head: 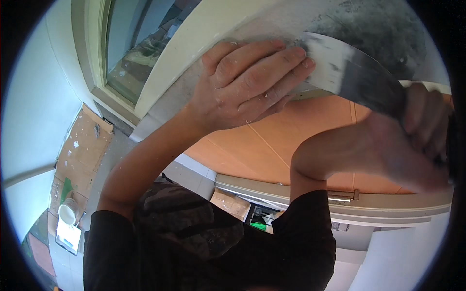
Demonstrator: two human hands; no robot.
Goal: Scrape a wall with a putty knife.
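Note:
My left hand (251, 78) lies with its back to me along a pale, smudged wall surface (262, 27). Its fingertips touch one end of a curved flat strip (327, 63), pale at that end and dark grey farther right. Whether those fingers grip the strip or only press on it is unclear. Its material cannot be told. Over at the right rim, my right hand (411, 142) is blurred and closed around the strip's dark end. A dark mottled patch (386, 29) marks the surface behind the strip.
An orange door-like panel (262, 142) with a metal hinge or latch (346, 196) stands below my arms. A framed glass window (142, 47) is at upper left. Cardboard (80, 145), a white bucket (68, 214) and a white sheet (68, 238) lie on the floor at left.

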